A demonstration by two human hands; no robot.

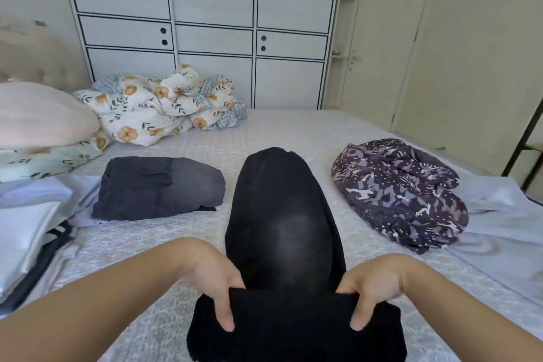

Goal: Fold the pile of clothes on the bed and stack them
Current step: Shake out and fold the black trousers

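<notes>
Across the bed (293,132) the black garment (282,214) runs lengthwise away; left hand (219,282) and right hand (371,288) both pinch its near end.

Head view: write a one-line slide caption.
Both hands grip the near end of a black garment laid lengthwise on the bed, between folded grey jeans and a crumpled patterned garment.

- Black garment (282,214): long and narrow, laid flat mid-bed, running from 6 toward 12 o'clock, its near end doubled over.
- Grey jeans (158,188): folded into a block at 10 o'clock.
- Purple patterned garment (402,191): crumpled in a heap at 2 o'clock.
</notes>
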